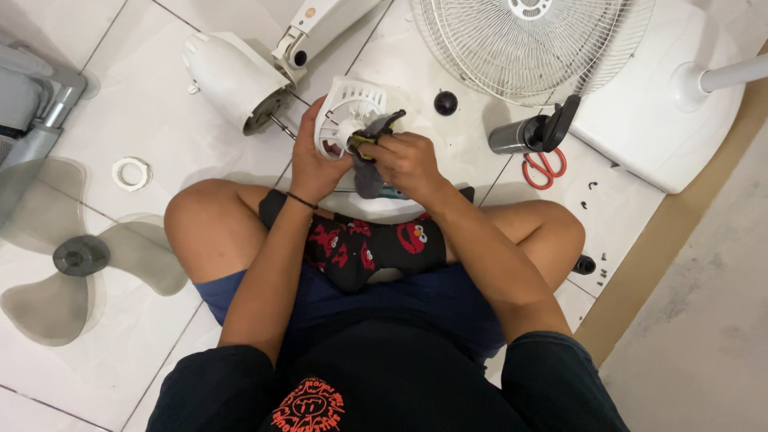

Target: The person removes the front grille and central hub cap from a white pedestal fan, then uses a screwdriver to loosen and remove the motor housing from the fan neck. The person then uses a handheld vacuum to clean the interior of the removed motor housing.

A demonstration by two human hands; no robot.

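I sit cross-legged on a tiled floor. My left hand (pixel 310 164) grips a white slotted plastic fan cover (pixel 346 112) from its left side and holds it up over my lap. My right hand (pixel 408 160) presses a grey cloth (pixel 370 172) with a yellowish patch against the middle of that cover. Part of the cloth hangs down below my fingers.
A white fan motor housing (pixel 236 80) lies at upper left, a wire fan grille (pixel 532 44) and white fan base (pixel 656 120) at upper right. Grey fan blades (pixel 76 260), a white ring (pixel 131 173), a black knob (pixel 446 102), a metal bottle (pixel 528 134), red scissors (pixel 546 168) and small screws (pixel 596 268) lie around.
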